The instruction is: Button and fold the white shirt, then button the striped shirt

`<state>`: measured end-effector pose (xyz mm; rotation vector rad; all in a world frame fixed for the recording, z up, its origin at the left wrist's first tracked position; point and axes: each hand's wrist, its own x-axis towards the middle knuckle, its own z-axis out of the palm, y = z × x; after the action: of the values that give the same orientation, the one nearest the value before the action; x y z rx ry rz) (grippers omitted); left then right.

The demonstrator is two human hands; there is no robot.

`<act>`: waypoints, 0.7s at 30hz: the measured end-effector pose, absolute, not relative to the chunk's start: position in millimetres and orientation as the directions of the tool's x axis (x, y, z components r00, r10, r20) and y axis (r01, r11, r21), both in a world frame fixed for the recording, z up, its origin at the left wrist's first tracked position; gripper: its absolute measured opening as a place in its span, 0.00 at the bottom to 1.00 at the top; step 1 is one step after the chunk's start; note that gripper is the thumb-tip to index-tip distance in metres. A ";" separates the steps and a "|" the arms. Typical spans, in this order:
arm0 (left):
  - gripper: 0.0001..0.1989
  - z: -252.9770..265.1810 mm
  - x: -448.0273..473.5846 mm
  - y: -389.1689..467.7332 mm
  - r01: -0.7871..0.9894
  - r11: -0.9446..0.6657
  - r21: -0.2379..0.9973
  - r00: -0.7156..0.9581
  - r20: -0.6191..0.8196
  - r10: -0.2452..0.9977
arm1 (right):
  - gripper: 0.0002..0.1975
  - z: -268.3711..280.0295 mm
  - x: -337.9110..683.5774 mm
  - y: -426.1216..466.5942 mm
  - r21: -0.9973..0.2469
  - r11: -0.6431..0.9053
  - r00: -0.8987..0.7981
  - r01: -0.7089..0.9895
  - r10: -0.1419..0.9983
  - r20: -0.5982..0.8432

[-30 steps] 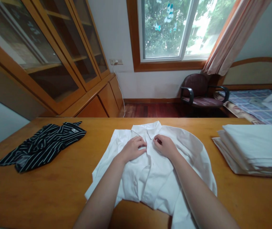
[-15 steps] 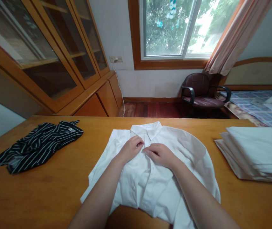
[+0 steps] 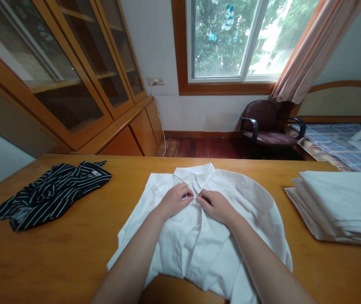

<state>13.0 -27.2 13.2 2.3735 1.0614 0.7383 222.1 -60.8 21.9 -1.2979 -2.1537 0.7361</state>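
White and creased, the shirt [image 3: 196, 240] lay at lower centre, one sleeve [image 3: 241, 283] cut off by the bottom edge. The left hand [image 3: 176, 201] and right hand [image 3: 215, 207] pinched its front, the right drawn slightly back since half a second earlier; fingertips hid the pinched spot. The window [image 3: 218, 55] ran off the top.

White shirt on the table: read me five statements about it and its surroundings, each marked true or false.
1. The left hand and right hand are both on the white shirt. True.
2. A striped garment lies right of the shirt. False: the striped garment lies left of it.
3. A folded white stack lies right of the shirt. True.
4. The chair is green. False: the chair is dark maroon.
5. The collar is at the shirt's far end. True.
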 end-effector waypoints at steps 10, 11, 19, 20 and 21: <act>0.04 8.0 13.9 -27.2 0.554 -0.635 0.539 0.600 0.270 0.753 | 0.06 13.4 222.5 -57.7 -0.722 0.440 -0.388 0.534 0.886 0.253; 0.03 8.7 14.4 -27.6 0.558 -0.634 0.535 0.601 0.266 0.754 | 0.06 13.3 222.5 -57.6 -0.725 0.440 -0.388 0.531 0.886 0.254; 0.01 11.1 16.1 -29.2 0.565 -0.641 0.519 0.614 0.254 0.747 | 0.04 11.7 222.2 -57.3 -0.752 0.407 -0.379 0.519 0.898 0.224; 0.01 11.1 16.2 -29.2 0.564 -0.642 0.520 0.615 0.253 0.746 | 0.03 11.4 222.3 -57.5 -0.758 0.390 -0.376 0.522 0.903 0.206; 0.01 11.1 16.3 -29.2 0.563 -0.641 0.521 0.616 0.253 0.746 | 0.03 11.2 222.3 -57.6 -0.765 0.374 -0.375 0.525 0.908 0.186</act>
<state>16.3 -29.2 11.1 2.4501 1.0443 0.6416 222.3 -57.6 11.2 -1.2310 -2.0327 0.8197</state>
